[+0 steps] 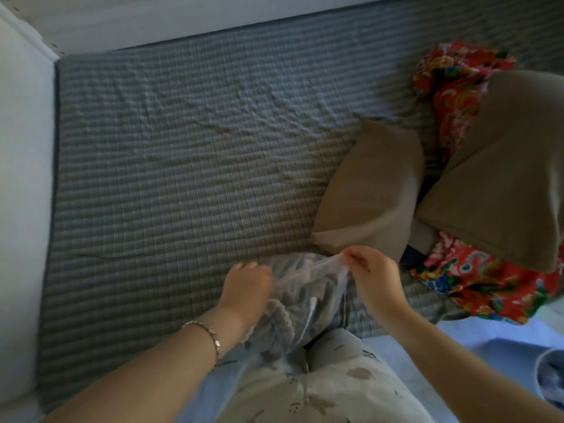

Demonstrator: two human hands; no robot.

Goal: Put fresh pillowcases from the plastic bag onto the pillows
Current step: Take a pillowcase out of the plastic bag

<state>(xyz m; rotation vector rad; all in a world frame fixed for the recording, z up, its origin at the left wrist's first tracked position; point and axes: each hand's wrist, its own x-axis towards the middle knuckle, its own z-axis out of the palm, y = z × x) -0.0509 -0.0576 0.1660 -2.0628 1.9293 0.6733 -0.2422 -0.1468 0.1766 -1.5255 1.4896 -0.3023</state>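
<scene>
Head view: I see the plastic bag [305, 288] at the bed [183, 163] edge, grey pillowcases [293, 303] folded inside.
Left hand [248, 280]: curled on the bag's mouth.
Right hand [370, 270]: pinching the opposite lip.
Pillows: near pillow [372, 190], far pillow [503, 172], both bare.
Progress: barely begun, I judge; nothing out yet.

A grey checked quilted bedspread [183, 166] is lying spread out, wrinkling near its middle. A white wall [158, 22] is running along its far edge and a white panel [21, 178] along its left. Pale bluish floor [451, 346] is showing at lower right.
</scene>
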